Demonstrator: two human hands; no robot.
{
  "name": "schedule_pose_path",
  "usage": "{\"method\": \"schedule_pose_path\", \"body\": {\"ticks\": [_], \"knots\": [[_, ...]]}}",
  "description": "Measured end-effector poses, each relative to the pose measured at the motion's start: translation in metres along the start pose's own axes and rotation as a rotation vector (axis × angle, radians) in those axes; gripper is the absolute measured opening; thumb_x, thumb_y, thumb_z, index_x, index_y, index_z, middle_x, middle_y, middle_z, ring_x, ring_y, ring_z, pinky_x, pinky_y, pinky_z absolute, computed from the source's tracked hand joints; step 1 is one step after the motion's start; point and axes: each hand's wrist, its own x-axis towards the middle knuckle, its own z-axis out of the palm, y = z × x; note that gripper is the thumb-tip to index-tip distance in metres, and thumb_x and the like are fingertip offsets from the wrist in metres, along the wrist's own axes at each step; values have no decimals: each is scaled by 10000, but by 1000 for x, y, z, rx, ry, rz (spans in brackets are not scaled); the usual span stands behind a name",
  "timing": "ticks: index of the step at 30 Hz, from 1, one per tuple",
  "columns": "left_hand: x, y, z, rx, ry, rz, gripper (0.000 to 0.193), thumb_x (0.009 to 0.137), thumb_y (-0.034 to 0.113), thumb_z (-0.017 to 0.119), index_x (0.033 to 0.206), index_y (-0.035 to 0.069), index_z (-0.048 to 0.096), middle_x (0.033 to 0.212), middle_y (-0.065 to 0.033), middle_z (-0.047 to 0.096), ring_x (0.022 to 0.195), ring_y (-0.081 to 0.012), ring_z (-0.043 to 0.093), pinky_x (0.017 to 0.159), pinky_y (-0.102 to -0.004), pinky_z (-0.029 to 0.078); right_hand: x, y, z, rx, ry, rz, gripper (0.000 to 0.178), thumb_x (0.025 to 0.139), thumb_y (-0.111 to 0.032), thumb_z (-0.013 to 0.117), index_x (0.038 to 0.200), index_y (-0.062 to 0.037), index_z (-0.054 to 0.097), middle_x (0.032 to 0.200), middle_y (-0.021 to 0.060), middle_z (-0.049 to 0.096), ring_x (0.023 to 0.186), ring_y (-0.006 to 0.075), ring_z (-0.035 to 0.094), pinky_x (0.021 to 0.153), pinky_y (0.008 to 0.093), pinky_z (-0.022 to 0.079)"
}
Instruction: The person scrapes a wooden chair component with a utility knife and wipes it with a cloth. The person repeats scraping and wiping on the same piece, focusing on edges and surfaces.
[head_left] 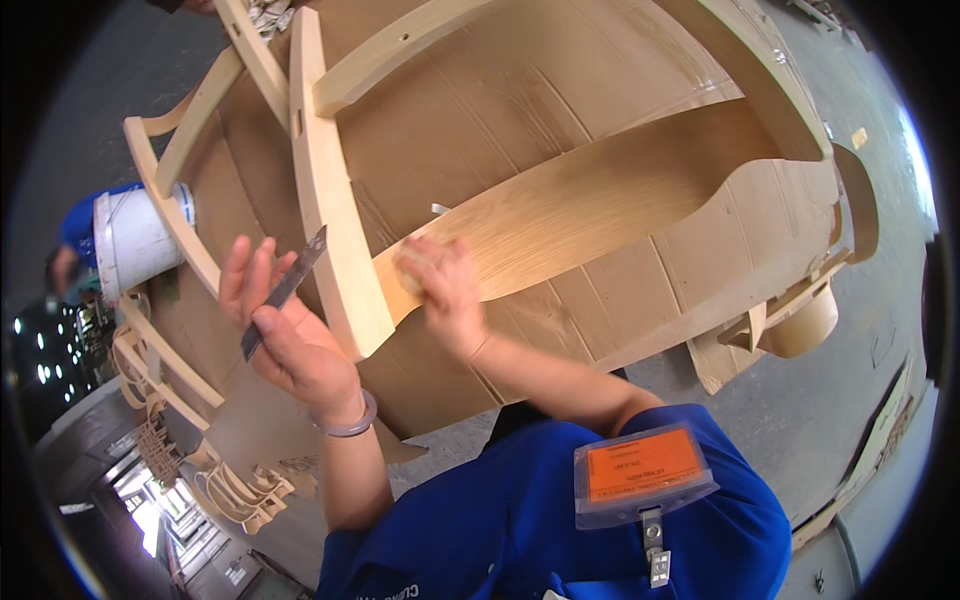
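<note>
A pale wooden chair-like frame lies on the cardboard-covered table in front of me, with a thick leg (335, 220) and a wide curved panel (600, 205) running off to the right. My left hand (310, 360) is raised just left of the leg, palm up. Between its thumb and fingers it grips a thin, dark, flat metal blade (286, 290), slanting up to the right. My right hand (450, 290) is slightly blurred at the panel's left end, beside the leg. Its fingers press a small yellowish pad (409, 268) against the wood; the pad is mostly covered.
Brown cardboard (450, 375) covers the table. A white bucket (140, 235) stands at the left, with a person in blue (85, 225) behind it. Curved wooden parts (235, 495) lie at the lower left. More wooden pieces (800, 320) stand beyond the table's right edge.
</note>
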Motion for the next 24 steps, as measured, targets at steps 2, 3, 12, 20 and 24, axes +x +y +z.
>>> {"method": "schedule_pose_path", "body": {"ticks": [2,3,12,20,24], "knots": [[-1,0,-1,-7,3,-5,534,1162,290,353,1378,-128,607,1528,-251,465,1331,-330,571,1067,-449,537,-14,-40,38,706,148,409,411,945,94,590,1317,-55,680,1535,144,602,1402,267,585,1282,493,298],[-1,0,-2,22,-2,-13,531,1161,287,355,1382,-126,606,1529,-251,464,1330,-332,572,1065,-447,536,-14,-46,40,877,87,485,382,958,85,599,1304,-57,682,1546,143,592,1398,260,584,1274,483,314],[-1,-3,-3,-6,13,-12,510,1152,265,371,1355,-119,638,1506,-252,478,1316,-309,576,1040,-434,545,13,4,-40,-134,40,145,379,822,89,693,1176,-47,685,1355,159,631,1172,416,596,977,459,523],[4,1,-1,-40,-2,-26,526,1154,285,369,1357,-133,615,1516,-225,477,1325,-315,575,1057,-433,539,24,-33,-13,730,-205,477,272,1017,-9,668,1289,-14,677,1275,110,638,1190,177,611,985,314,522],[5,2,3,-46,22,-34,541,1157,302,357,1358,-133,608,1517,-225,477,1325,-308,570,1057,-430,539,39,-25,-22,463,-88,146,246,982,35,658,1206,-28,739,1291,125,641,1167,235,646,978,329,538]]}}
